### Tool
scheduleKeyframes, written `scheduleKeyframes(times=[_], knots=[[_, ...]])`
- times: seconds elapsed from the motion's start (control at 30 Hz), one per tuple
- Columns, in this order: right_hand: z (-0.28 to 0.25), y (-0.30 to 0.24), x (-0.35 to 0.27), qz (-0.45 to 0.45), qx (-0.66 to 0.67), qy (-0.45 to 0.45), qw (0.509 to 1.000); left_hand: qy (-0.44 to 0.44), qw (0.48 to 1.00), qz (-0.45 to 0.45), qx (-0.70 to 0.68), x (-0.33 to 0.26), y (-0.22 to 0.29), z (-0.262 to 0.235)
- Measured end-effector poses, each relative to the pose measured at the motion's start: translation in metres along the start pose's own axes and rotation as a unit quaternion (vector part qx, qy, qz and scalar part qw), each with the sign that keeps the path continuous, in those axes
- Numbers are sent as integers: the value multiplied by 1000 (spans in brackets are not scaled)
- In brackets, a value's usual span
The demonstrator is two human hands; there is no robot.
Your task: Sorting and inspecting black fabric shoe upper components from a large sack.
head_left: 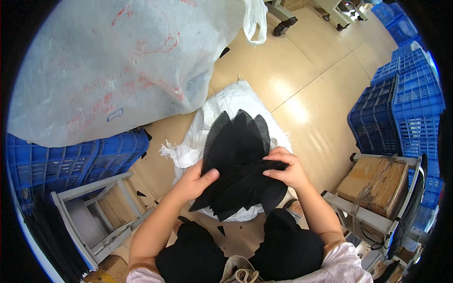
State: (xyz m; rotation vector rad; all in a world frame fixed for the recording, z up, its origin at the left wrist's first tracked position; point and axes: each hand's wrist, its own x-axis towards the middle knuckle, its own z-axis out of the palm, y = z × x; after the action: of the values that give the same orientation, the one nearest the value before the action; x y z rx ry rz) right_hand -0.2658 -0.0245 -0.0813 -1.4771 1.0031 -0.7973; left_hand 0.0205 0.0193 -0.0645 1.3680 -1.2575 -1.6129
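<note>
Fanned out between my hands is a stack of black fabric pieces [238, 162] with pointed tips; some of the outer layers look like mesh. My left hand [199, 181] grips the stack's left edge, thumb on top and the other fingers underneath. On the right side, my right hand [284, 168] pinches a gathered fold of the pieces between thumb and fingers. Beneath the stack lies a white woven sack [236, 96] on the floor, its tied corner sticking out to the left.
A large translucent plastic sheet [127, 61] covers blue crates [113, 153] at left. More blue crates [415, 99] are stacked at right. A metal-framed stool [101, 212] stands left; a taped cardboard box [373, 184] rests on a frame at right. Black scraps lie on the tiled floor [321, 113].
</note>
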Motion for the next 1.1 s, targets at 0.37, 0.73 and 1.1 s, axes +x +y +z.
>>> scheduleKeyframes(times=[0.37,0.73,1.1], knots=[[-10,5,3,44,101,60,992,-117,987,-82,-77,-3,-11,-17],[-3,8,-1,161,238,94,953,-67,975,-133,-164,-4,-20,-12],[-5,17,-3,73,150,54,985,-16,995,-69,-77,2,-9,-3]])
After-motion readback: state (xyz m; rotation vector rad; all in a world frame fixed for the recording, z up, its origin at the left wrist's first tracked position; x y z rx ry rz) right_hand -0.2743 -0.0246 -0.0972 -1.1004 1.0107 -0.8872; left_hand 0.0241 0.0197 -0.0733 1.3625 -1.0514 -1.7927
